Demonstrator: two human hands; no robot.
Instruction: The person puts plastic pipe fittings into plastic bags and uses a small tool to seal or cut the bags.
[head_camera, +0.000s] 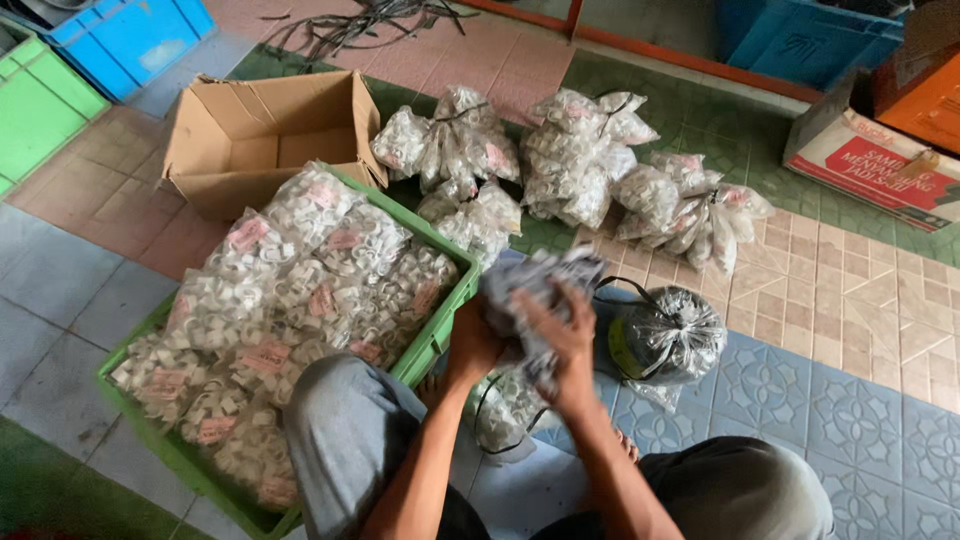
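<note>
Head view: both hands, left hand (472, 345) and right hand (562, 335), clutch a clear bag (535, 290) (white fittings inside) beside the green crate (440, 335).

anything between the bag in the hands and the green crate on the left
Nothing visible. Both hands, left hand and right hand, grip the clear bag right beside the green crate, whose top is already heaped with filled bags.

Green crate (440, 335) of clear bags (300, 290) with pink labels (247, 233); brown carton (255, 135); blue bins (130, 40).
</note>
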